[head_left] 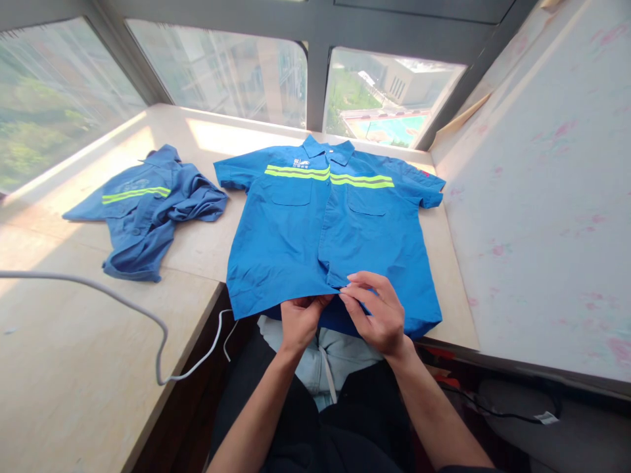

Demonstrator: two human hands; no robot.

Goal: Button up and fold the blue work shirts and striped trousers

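A blue short-sleeved work shirt with yellow-green chest stripes lies spread face up, its collar toward the window. Its lower front edge hangs over the near edge of the table. My left hand grips the hem just left of the front opening, its fingertips tucked under the cloth and partly hidden. Right beside it, my right hand pinches the front edge at the bottom corner of the opening between thumb and forefinger. The other fingers of that hand are bent above the cloth.
A second blue shirt lies crumpled to the left on the pale tabletop. A white cable loops across the left foreground. Windows rise behind, and a flower-patterned wall panel borders the right side.
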